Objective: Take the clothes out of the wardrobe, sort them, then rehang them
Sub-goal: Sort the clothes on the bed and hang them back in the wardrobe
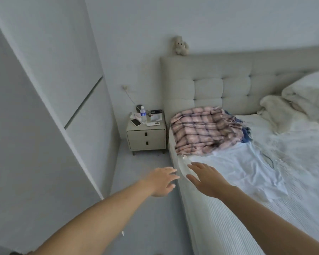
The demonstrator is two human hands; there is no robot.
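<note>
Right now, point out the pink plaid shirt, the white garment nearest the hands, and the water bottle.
pink plaid shirt (203,129): head view, middle of the folded pile's top.
white garment (238,166): head view, flat centre of the cloth on the bed.
water bottle (143,115): head view, labelled body, on the nightstand.

The floor (147,181) makes a narrow path between the wardrobe (44,107) and the bed (228,227). A nightstand (146,138) blocks the far end. On the bed, a plaid pile (203,131) and a white garment (243,168) fill the near edge. Open bed lies to the right, before the pillows (302,100).
</note>
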